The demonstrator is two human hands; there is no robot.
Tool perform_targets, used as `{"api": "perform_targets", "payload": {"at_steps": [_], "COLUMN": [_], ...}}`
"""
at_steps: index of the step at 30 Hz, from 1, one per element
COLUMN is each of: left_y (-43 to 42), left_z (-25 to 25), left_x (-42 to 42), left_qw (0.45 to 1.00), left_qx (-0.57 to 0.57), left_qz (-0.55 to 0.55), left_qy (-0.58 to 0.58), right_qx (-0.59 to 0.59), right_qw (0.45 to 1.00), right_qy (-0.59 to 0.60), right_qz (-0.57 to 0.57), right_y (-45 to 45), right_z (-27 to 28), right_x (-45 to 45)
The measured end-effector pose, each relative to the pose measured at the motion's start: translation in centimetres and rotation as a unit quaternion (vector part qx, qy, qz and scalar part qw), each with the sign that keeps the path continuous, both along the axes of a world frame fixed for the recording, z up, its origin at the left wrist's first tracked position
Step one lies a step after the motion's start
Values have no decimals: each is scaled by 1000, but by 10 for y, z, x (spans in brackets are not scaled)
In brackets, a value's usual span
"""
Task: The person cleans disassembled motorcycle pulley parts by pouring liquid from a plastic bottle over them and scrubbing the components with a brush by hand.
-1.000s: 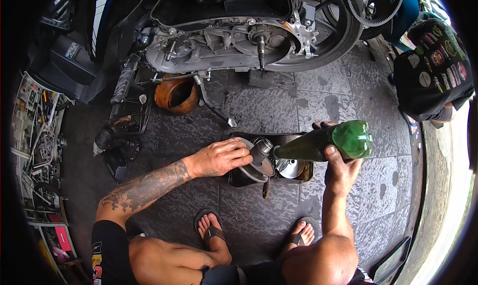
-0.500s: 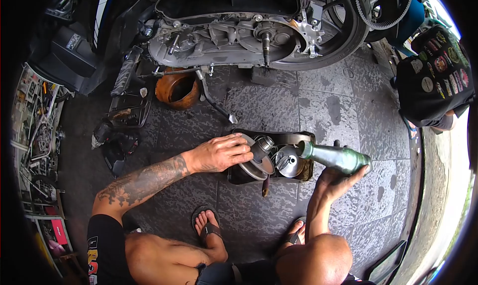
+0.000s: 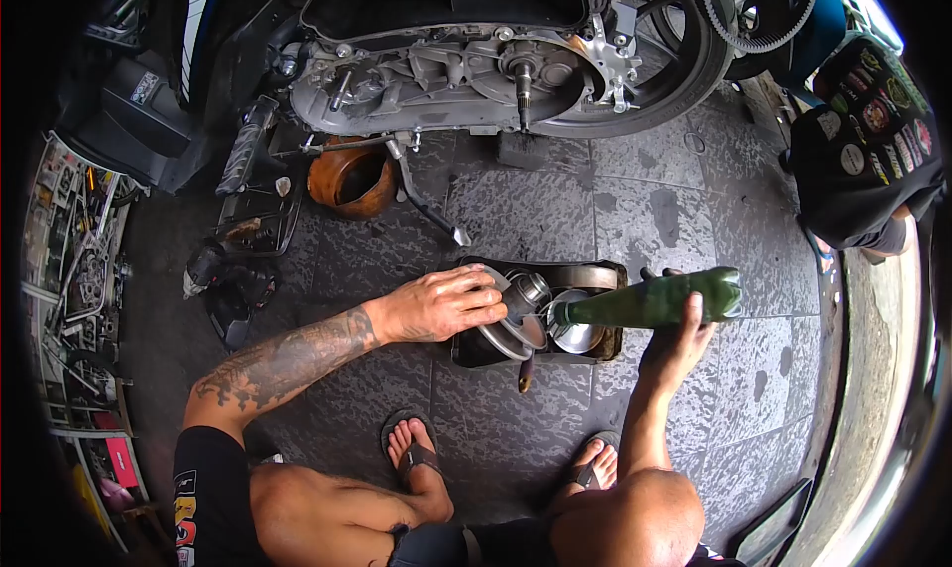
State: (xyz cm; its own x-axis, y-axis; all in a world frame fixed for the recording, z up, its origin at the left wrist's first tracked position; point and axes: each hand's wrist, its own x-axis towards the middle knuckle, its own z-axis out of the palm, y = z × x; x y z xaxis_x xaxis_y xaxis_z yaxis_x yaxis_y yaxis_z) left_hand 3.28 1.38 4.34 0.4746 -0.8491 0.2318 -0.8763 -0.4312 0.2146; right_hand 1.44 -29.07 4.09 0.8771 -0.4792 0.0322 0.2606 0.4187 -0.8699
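Note:
My left hand [image 3: 451, 304] is closed on the left rim of a round metal disc part [image 3: 526, 331], which is tilted over a dark tray [image 3: 619, 344]. A metal cylinder [image 3: 528, 290] sticks up from the disc. My right hand [image 3: 679, 337] is wrapped round a green plastic bottle [image 3: 635, 303], held almost level with its mouth pointing left, close to the cylinder. Beneath the bottle a shiny metal bowl-shaped part [image 3: 575, 337] lies in the tray. Any liquid at the bottle's mouth is too small to make out.
An opened scooter engine case [image 3: 426, 96] and wheel [image 3: 684, 91] stand ahead. An orange-brown pot [image 3: 349, 180] sits left of the stand leg [image 3: 426, 202]. Black parts [image 3: 233, 299] lie on the left floor. Another person [image 3: 868, 146] is at the right edge.
The green bottle tipped upright-wards and back to the right, then returned to nearly level with its mouth by the cylinder. My left hand has stayed on the disc.

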Motion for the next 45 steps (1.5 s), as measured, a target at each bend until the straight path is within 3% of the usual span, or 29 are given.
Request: {"api": "perform_targets", "payload": {"at_steps": [3, 6, 11, 19, 25, 29, 45], "left_y": [0, 1, 3, 3, 3, 5, 4], "left_z": [-1, 0, 6, 10, 16, 17, 19], "left_x": [1, 1, 0, 1, -2, -1, -2], "left_qw": [1000, 1000, 1000, 1000, 999, 998, 997], "left_qx": [2, 6, 8, 20, 23, 34, 41], "left_qz": [0, -8, -7, -12, -30, -35, -40], "left_qy": [-4, -12, 0, -18, -33, -49, -44], "right_qx": [-98, -111, -67, -121, -65, -39, -79], "right_qw": [995, 993, 996, 976, 962, 955, 965], "right_qy": [2, -41, -60, -164, -188, -225, -190], "right_qz": [9, 21, 21, 77, 185, 189, 165], "right_y": [1, -1, -4, 4, 13, 17, 11], "right_z": [0, 4, 25, 62, 81, 86, 83], "right_x": [3, 7, 8, 11, 11, 18, 32]}}
